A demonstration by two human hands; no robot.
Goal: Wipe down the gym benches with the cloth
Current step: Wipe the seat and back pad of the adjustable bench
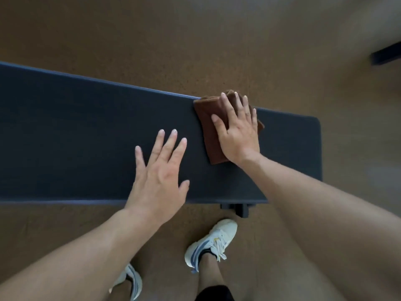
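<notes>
A long dark padded gym bench (76,137) runs across the view from the left edge to its right end. A folded brown cloth (208,122) lies on the bench top near the far edge, towards the right end. My right hand (236,129) presses flat on the cloth with fingers spread, covering most of its right side. My left hand (160,177) rests flat on the bare bench pad to the left of the cloth, fingers apart, holding nothing.
Brown speckled floor (195,40) surrounds the bench. A dark bench foot (240,208) sticks out under the near edge. My feet in white trainers (212,242) stand close to the bench. Another dark object (386,54) shows at the upper right.
</notes>
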